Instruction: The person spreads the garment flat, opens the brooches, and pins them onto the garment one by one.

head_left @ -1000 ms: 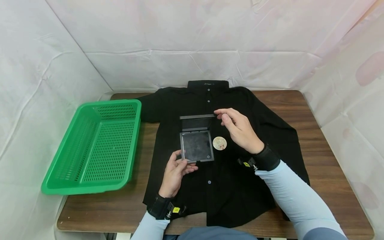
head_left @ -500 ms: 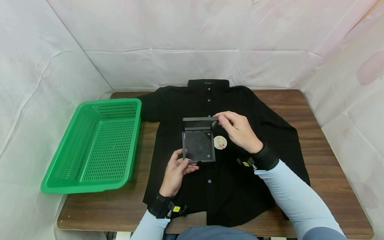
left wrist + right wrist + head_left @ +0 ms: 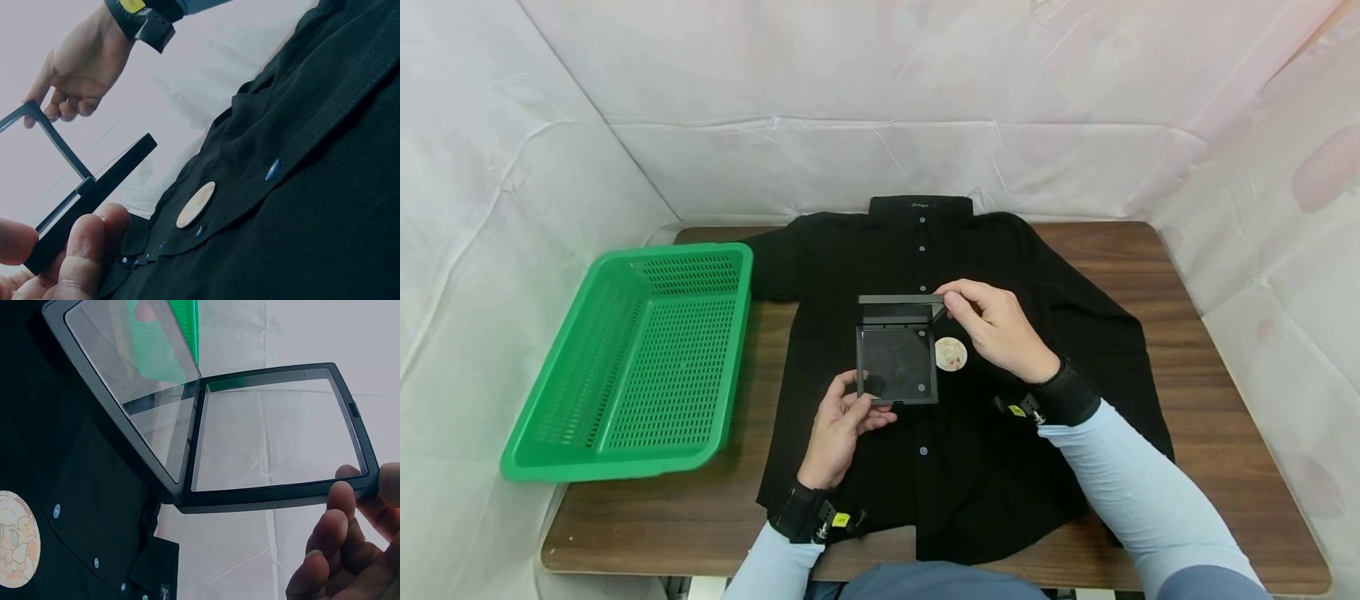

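A black hinged display frame (image 3: 897,365) with clear film panels stands unfolded above a black shirt (image 3: 1000,467). My left hand (image 3: 838,433) grips the lower half at its near-left corner, thumb on the edge. At the upper half's far-right corner, my right hand (image 3: 1003,329) pinches the rim between thumb and fingers. The right wrist view shows both panels of the frame spread at an angle, with my fingertips (image 3: 342,497) on the corner. On the shirt front, just right of the frame, lies a pale round disc (image 3: 951,353) printed with a cartoon picture (image 3: 14,540).
To the left on the wooden table (image 3: 655,533) is a green slotted plastic basket (image 3: 741,333). The shirt is laid out flat, collar away from me, buttons down its middle. White sheeting (image 3: 880,92) hangs behind and at both sides.
My right hand has come down slightly onto the upper panel's corner and now pinches it. The frame shifted a little to the right; the left hand kept its grip.
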Demonstrator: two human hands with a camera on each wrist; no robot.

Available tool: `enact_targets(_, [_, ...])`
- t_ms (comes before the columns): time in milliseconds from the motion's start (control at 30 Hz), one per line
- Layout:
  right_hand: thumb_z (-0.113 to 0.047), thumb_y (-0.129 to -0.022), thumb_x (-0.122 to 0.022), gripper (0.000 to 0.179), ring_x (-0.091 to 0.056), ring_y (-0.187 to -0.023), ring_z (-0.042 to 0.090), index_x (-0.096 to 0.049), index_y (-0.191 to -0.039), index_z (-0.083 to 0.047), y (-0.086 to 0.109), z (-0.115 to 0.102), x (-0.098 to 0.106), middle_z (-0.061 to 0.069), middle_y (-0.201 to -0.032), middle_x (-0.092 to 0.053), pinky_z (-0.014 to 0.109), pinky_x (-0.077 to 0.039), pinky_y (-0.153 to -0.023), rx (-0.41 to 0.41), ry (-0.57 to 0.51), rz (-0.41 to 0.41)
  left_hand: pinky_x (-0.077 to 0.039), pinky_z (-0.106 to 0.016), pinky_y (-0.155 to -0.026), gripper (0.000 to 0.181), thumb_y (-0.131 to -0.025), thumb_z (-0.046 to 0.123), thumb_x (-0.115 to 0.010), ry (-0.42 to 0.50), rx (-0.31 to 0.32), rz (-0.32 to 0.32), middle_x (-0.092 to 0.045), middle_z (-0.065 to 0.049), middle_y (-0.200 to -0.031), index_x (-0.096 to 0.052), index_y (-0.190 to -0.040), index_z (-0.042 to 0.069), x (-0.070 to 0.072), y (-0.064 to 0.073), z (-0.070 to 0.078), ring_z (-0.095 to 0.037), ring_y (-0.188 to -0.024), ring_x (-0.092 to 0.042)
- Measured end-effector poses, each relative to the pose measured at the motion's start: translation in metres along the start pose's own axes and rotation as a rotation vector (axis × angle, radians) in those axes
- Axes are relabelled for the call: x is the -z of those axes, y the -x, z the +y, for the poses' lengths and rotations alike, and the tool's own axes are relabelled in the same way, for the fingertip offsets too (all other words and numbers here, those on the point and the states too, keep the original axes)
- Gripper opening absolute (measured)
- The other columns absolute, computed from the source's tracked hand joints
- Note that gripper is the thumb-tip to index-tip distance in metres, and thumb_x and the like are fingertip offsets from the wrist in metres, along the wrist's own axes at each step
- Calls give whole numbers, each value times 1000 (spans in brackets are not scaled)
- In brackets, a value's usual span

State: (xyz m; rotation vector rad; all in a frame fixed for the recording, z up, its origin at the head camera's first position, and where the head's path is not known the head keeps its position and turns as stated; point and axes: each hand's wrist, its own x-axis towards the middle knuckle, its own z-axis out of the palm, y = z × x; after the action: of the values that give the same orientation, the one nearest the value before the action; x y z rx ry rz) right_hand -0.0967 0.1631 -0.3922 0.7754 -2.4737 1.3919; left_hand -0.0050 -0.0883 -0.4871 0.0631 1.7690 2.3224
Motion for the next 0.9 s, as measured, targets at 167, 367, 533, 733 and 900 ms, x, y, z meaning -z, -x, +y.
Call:
enact_targets(167, [-17,-101,-51,20,-55,-77,11,-68,-111,-13,3,-4,5,-3,-95,-64,26,-45,-70,15,18,-38,-55,-37,-79,34,-102,7,-44,1,-4,-5,-59,-36,-106,-38,-135,8,-2,1,-1,-37,-88,-68])
enact_targets(367, [-16,-101,-51,18,-55,-77,9,-67,-108,-11,10,-7,14,-5,-94,-64,24,-45,-68,66,40,-79,-55,-38,-80,35,-102,7,-45,-11,-20,-17,-62,-32,-106,-39,-137,10,-4,2,-1,-39,-90,-67])
enact_targets(533, [-11,-99,-53,15,-53,-79,8,-66,-107,-13,15,-7,21,-7,-94,-62,23,-44,-68,104,49,-131,-55,-38,-80,35,-103,9,-44,-22,-11,-24,-61,-34,-106,-39,-137,9,-4,3,0,-39,-91,-67])
enact_targets(733, [-10,-99,-54,15,-51,-74,8,-65,-106,-16,19,-6,26,-8,-92,-60,23,-41,-63,104,63,-177,-55,-38,-82,34,-104,20,-42,-9,-19,-35,-59,-37,-108,-40,-134,3,-3,4,0,-40,-93,-66])
enact_targets(900, [-9,-98,-56,15,-51,-76,8,-64,-108,-16,24,-3,27,-7,-93,-60,23,-41,-65,119,71,-206,-54,-40,-82,49,-105,38,-36,-13,-39,-58,-59,-35,-109,-40,-134,-1,-2,4,0,-42,-94,-65])
